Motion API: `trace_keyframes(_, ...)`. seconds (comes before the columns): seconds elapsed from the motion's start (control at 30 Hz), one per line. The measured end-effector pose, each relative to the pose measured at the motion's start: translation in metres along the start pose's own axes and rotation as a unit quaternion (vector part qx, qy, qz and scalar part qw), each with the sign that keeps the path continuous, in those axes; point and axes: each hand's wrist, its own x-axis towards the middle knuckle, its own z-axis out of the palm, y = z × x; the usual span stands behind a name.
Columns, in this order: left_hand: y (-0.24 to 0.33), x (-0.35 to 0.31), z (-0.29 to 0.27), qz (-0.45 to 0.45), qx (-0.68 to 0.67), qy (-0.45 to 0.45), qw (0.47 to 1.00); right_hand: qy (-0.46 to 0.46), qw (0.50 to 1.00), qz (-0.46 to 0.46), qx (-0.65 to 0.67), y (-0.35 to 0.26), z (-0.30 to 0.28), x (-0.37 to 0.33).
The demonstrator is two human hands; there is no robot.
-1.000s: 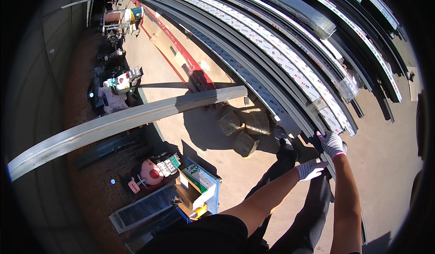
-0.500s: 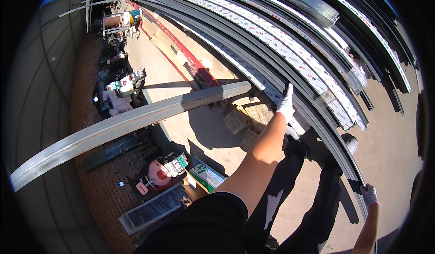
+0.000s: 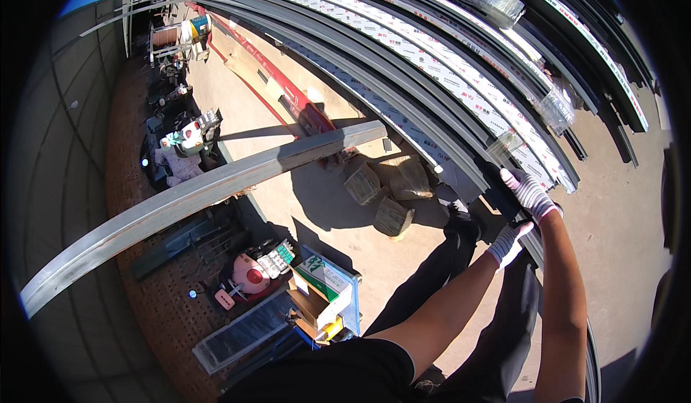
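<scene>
Long dark grey metal profiles run in a curve from the far left toward my legs. My right hand, in a striped white glove, is closed over a dark profile end from its right side. Just nearer to me my left hand, also gloved, grips the same dark profile from the left, thumb along it. The two hands nearly touch. Where the fingers go under the profile is hidden. Beside this bundle lie profiles wrapped in white printed film.
A grey steel beam crosses at the left. Wrapped blocks lie on the floor beyond its end, near a red metal frame. Machines and an open carton stand at lower left. Plastic-wrapped profiles lie at right.
My right hand has moved up and inward from the far lower right along the profile. My left hand has slid nearer to me, and the two are now close together.
</scene>
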Motion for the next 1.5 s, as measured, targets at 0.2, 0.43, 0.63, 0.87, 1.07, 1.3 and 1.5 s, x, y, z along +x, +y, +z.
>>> trace_keyframes(0.2,-0.004,-0.024,0.007,-0.019,0.329,-0.181,0.927,0.072,0.953,0.058,-0.289,-0.003,0.036,0.021)
trace_keyframes(0.43,0.140,-0.025,-0.078,-0.085,0.144,0.090,0.982,0.097,0.960,0.052,-0.258,0.162,-0.002,-0.030)
trace_keyframes(0.63,0.274,0.008,-0.094,-0.077,0.042,0.182,0.979,0.084,0.968,0.146,-0.187,0.253,-0.037,-0.116)
trace_keyframes(0.87,0.378,0.016,-0.123,0.259,-0.025,0.164,0.952,0.094,0.955,0.140,-0.245,0.295,-0.064,-0.218)
trace_keyframes(1.07,0.379,0.025,-0.111,0.262,0.092,0.257,0.926,0.116,0.950,0.226,-0.183,0.332,-0.080,-0.251)
trace_keyframes(1.3,0.290,0.002,-0.075,0.241,0.046,0.225,0.943,0.140,0.959,0.169,-0.179,0.221,-0.051,-0.190)
trace_keyframes(1.5,0.157,-0.035,-0.047,0.248,0.068,0.293,0.921,0.126,0.971,0.071,-0.189,0.044,0.018,-0.103)
